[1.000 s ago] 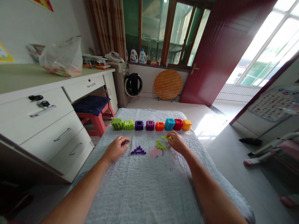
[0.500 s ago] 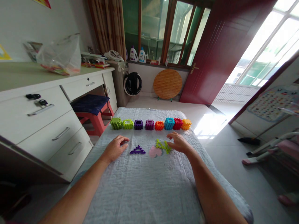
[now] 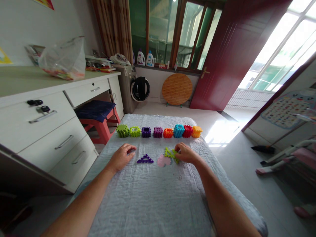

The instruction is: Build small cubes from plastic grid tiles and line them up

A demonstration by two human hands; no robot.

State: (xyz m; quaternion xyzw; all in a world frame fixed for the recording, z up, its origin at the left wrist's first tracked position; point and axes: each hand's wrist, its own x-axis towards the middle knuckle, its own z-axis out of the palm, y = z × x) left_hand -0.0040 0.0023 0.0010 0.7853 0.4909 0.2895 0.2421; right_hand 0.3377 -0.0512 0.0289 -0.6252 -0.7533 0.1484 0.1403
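My left hand rests on the cloth, fingers loosely bent and apart, holding nothing. Just to its right lies a purple triangular frame building piece with toothed edges. My right hand has its fingers bent down on the right end of a yellow-green triangular building piece, which lies flat; the fingers hide part of it. Beyond both hands stands a row of block pieces: green, yellow-green, dark purple, violet, orange, blue, red and yellow-orange.
The pieces lie on a bed-like surface with a pale blue quilted cloth bearing a pink print. To the left are a white desk and a red stool. A washing machine and a round wooden board stand behind.
My right hand has moved slightly left and down, its fingers closing onto the yellow-green triangular piece. My left hand and the row of blocks stay in place.
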